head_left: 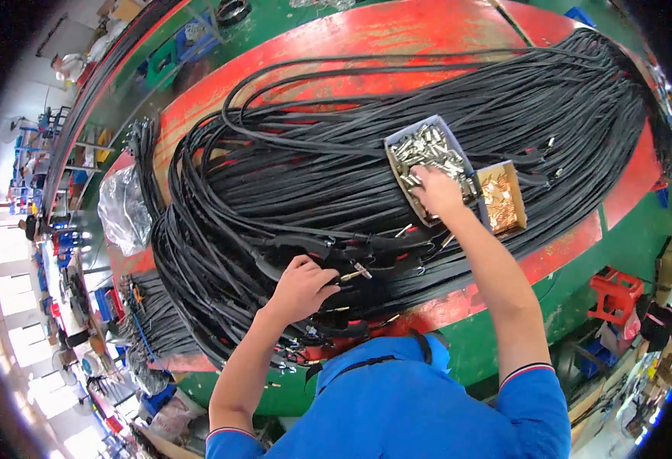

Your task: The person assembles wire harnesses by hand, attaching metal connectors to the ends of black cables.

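Note:
My left hand is closed, with fingers and thumb round a black cable end beside the cable bundle. A metal cable fitting with a brass-coloured stem and a silver crosspiece sticks out to the right of the fingers. My right hand reaches into an open cardboard box full of small silver metal connectors. Its fingers are bent down among the connectors, and what they pinch, if anything, is too small to make out. Against that box stands a smaller carton of copper-coloured parts.
Long black cables lie looped across a worn red table, under both boxes. Loose cable ends with metal tips lie near my body. Clear plastic wrap rests at the left edge. A red stool stands on the green floor at right.

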Available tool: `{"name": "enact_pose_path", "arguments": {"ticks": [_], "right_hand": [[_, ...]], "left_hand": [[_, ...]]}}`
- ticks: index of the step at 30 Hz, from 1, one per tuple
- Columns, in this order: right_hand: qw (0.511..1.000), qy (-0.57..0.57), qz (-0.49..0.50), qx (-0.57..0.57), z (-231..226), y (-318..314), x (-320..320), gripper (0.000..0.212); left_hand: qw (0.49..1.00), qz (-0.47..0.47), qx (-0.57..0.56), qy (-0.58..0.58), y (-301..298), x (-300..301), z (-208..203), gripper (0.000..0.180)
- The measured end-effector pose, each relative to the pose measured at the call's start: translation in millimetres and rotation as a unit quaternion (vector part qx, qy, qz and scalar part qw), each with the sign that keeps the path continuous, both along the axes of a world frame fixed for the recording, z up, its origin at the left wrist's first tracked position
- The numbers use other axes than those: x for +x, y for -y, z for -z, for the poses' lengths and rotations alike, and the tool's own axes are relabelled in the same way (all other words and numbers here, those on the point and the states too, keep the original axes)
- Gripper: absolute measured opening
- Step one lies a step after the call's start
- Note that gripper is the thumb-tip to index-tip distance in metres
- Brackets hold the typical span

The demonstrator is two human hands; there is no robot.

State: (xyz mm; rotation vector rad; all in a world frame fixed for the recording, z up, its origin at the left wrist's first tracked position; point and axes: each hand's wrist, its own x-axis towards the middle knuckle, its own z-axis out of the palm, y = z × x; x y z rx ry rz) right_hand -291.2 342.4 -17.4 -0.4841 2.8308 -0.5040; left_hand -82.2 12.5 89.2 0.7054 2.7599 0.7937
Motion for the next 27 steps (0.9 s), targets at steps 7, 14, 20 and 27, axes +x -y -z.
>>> {"name": "enact_pose_path", "arguments": {"ticks": [7, 14, 20, 27], "right_hand": [[0.999, -0.006, -0.031, 0.028, 4, -2, -6, 0.031], [0.788, 0.381, -0.011, -0.484, -65, 11, 88, 0.027], [0.577, 0.515, 0.036, -0.633, -77, 10, 138, 0.026], [0.600, 0.486, 0.064, -0.632, -87, 22, 151, 0.025]], "left_hand": [[0.999, -0.001, 0.026, -0.020, -7, -5, 2, 0.028], [0.999, -0.001, 0.036, -0.024, 1, -3, -17, 0.025], [0.997, 0.010, 0.054, -0.055, 3, -3, -32, 0.026], [0.993, 0.012, 0.080, -0.082, 9, 2, -35, 0.024]]}}
